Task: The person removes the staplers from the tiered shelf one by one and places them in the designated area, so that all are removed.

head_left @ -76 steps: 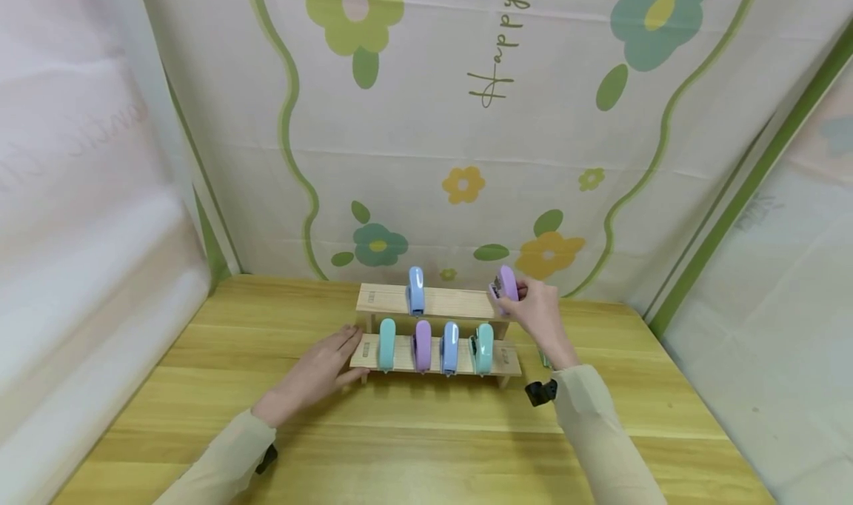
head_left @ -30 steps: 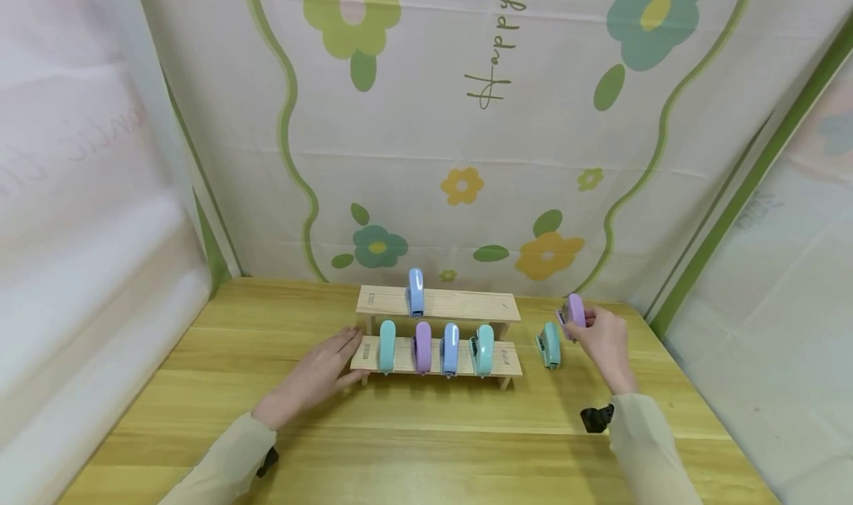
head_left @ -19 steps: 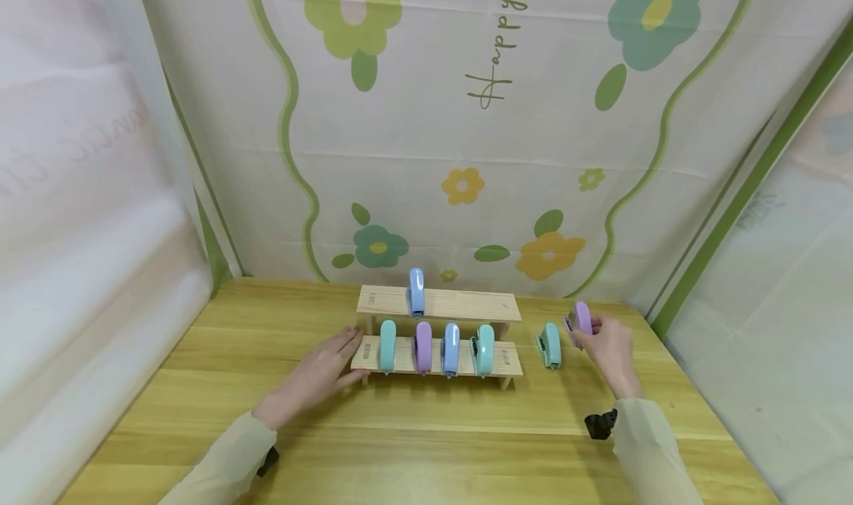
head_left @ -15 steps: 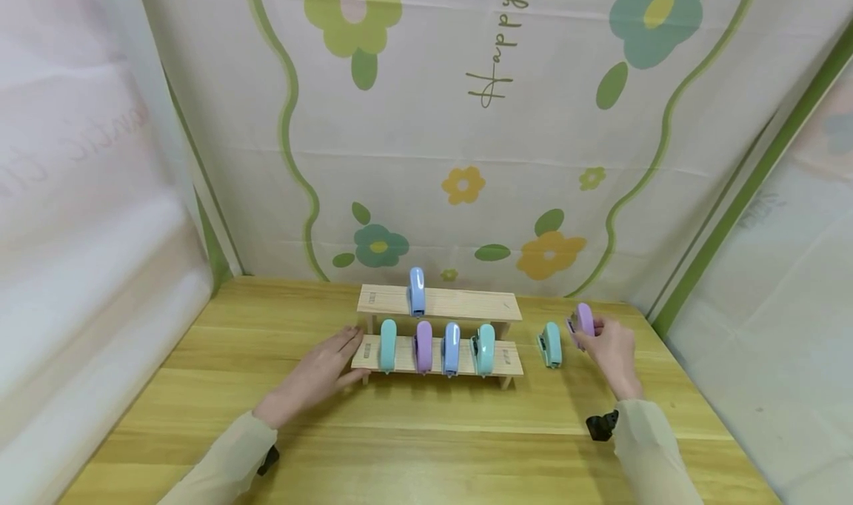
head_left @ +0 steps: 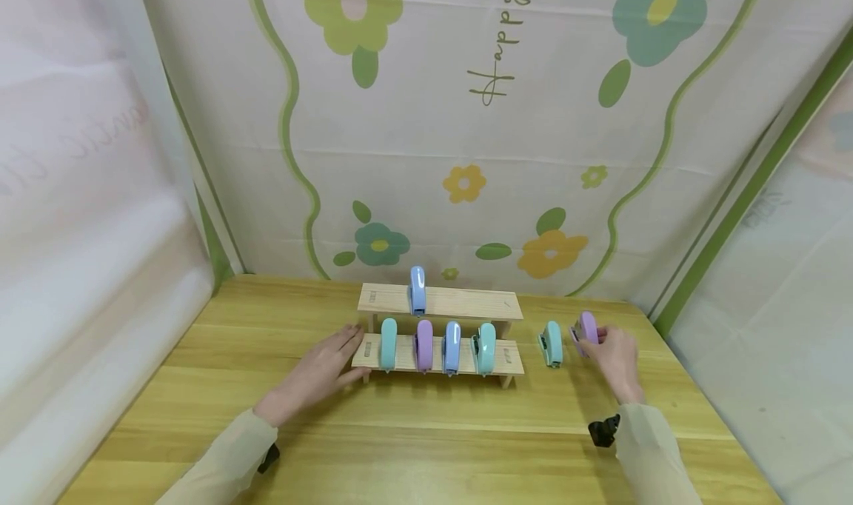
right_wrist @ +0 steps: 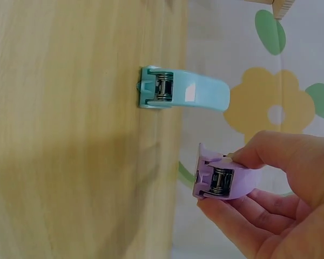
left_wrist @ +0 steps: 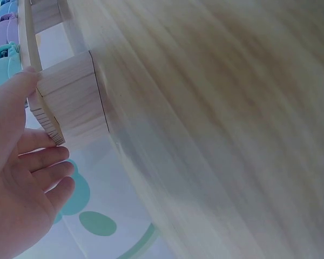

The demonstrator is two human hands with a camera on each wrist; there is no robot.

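Note:
My right hand (head_left: 616, 355) pinches a purple stapler (head_left: 588, 327) by its sides, close over the table at the far right. In the right wrist view, its spring hinge faces the camera, between thumb and fingers. Left of it, a teal stapler (right_wrist: 200, 90) stands on the table. My left hand (head_left: 323, 363) holds the left end of the two-tier wooden rack (head_left: 466, 303), thumb at the front edge of the lower shelf and fingers behind. That shelf bears several staplers: teal (head_left: 389, 342), purple (head_left: 423, 344), blue (head_left: 452, 346) and teal (head_left: 487, 347). A blue stapler (head_left: 417, 289) sits on the upper shelf.
The wooden table (head_left: 426, 446) extends in front of the rack. A white flowered curtain (head_left: 373, 135) hangs right behind it, with more fabric (head_left: 87, 253) along the left and right sides. Black wrist cameras (head_left: 603, 431) sit at both sleeves.
My right hand has carried the purple stapler from the right end of the upper shelf out to the right, past the teal one, and lowered it toward the table. My left hand stays put.

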